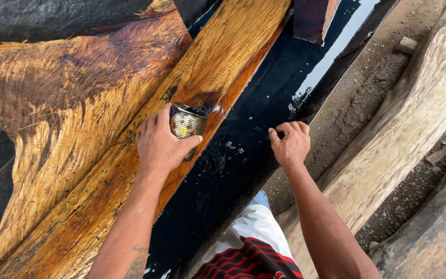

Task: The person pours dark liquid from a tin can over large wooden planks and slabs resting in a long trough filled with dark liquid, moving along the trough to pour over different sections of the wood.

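Head view: the left hand (158,144) wraps a small tin can (187,125), tipped with its mouth toward the far right over the wet plank (218,57). The right hand (291,143), loosely curled and holding nothing, rests on the black trough's edge (264,98). The can's contents are hard to make out.

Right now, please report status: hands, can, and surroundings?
Left hand grips tin can, tilted over wet plank. Right hand rests on black trough edge, holding nothing. Nothing blocks the can.
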`<state>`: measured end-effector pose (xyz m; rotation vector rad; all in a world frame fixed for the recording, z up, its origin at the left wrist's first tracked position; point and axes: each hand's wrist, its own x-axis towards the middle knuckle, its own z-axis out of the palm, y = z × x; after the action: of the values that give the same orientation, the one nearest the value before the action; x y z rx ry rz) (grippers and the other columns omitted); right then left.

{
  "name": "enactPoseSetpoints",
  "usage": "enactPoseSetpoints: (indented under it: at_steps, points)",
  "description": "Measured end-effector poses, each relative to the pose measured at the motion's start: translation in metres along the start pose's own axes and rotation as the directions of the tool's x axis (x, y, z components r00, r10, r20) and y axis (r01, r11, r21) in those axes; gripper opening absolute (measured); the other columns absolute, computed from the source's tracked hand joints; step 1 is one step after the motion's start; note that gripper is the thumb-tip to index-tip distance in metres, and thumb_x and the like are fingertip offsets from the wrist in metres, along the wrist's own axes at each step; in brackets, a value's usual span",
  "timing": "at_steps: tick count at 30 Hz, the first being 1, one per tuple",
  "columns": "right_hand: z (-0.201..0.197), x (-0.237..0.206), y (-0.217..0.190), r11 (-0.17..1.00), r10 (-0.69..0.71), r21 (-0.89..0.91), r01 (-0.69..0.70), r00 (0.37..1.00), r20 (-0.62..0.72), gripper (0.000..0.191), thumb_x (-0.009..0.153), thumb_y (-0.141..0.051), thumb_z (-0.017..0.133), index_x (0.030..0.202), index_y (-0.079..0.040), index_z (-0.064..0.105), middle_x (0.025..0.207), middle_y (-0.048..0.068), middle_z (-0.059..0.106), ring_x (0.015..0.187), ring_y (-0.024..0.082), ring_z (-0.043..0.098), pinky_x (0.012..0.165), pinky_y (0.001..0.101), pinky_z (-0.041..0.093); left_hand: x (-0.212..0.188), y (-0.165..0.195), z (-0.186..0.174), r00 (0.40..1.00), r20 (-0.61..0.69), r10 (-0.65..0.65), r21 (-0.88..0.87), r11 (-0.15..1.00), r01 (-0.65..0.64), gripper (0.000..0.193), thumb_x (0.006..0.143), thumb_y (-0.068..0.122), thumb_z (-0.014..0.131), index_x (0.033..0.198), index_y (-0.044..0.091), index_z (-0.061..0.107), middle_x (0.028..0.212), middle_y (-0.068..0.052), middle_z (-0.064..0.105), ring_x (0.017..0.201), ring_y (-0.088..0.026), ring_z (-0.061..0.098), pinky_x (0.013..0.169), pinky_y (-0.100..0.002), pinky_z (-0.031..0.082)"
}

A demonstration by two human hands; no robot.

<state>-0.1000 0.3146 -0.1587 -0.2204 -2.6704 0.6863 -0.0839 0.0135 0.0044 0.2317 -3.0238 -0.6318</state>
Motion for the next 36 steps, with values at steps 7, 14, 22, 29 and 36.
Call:
enactPoseSetpoints:
  at_steps: [7,14,22,29,36]
  points:
    - [-0.001,0.002,0.001,0.999,-0.033,-0.013,0.033,0.999,-0.026,0.020,0.086,-0.035,0.081,0.084,-0.016,0.075,0.102,0.003,0.071,0.121,0.031,0.055,0.096,0.0461,0.047,0.014,0.007,0.000,0.999,0.030,0.017,0.037,0.999,-0.019,0.101,0.059,0.046,0.087,0.145,0.017,0.044,0.128,-0.019,0.060,0.121,-0.039,0.055,0.102,-0.058,0.040]
    - [0.001,0.001,0.003,0.999,-0.033,-0.013,0.033,0.999,-0.027,0.020,0.086,-0.035,0.081,0.084,-0.016,0.075,0.102,0.002,0.071,0.121,0.031,0.055,0.096,0.0460,0.047,0.020,0.008,0.004,0.998,0.022,0.063,0.066,0.996,-0.064,0.098,0.060,0.049,0.087,0.144,0.017,0.047,0.127,-0.019,0.060,0.122,-0.040,0.055,0.100,-0.058,0.041]
    - [0.004,0.002,0.005,1.000,-0.010,-0.022,0.010,1.000,-0.003,0.021,0.087,-0.037,0.081,0.085,-0.016,0.075,0.104,0.002,0.071,0.122,0.030,0.054,0.098,0.0457,0.046,0.024,0.010,0.005,0.998,0.068,0.015,0.059,0.998,-0.019,0.103,0.059,0.049,0.086,0.148,0.019,0.044,0.130,-0.017,0.060,0.123,-0.036,0.055,0.101,-0.059,0.040]
    - [0.000,0.003,0.000,0.999,-0.025,-0.024,0.025,1.000,-0.015,0.022,0.085,-0.036,0.081,0.085,-0.015,0.075,0.101,0.003,0.070,0.122,0.032,0.054,0.097,0.0473,0.044,0.033,0.010,0.007,0.996,0.071,0.046,0.074,0.996,-0.051,0.104,0.056,0.050,0.088,0.147,0.020,0.046,0.130,-0.017,0.059,0.125,-0.036,0.053,0.101,-0.058,0.039]
    - [-0.011,0.009,-0.007,0.999,-0.022,0.044,0.024,0.999,-0.032,0.020,0.083,-0.035,0.079,0.084,-0.015,0.076,0.105,0.003,0.071,0.123,0.030,0.054,0.100,0.0488,0.040,0.063,0.039,0.013,0.991,0.121,0.063,0.074,0.995,-0.072,0.104,0.057,0.052,0.087,0.147,0.020,0.047,0.130,-0.017,0.060,0.123,-0.037,0.055,0.102,-0.056,0.040]
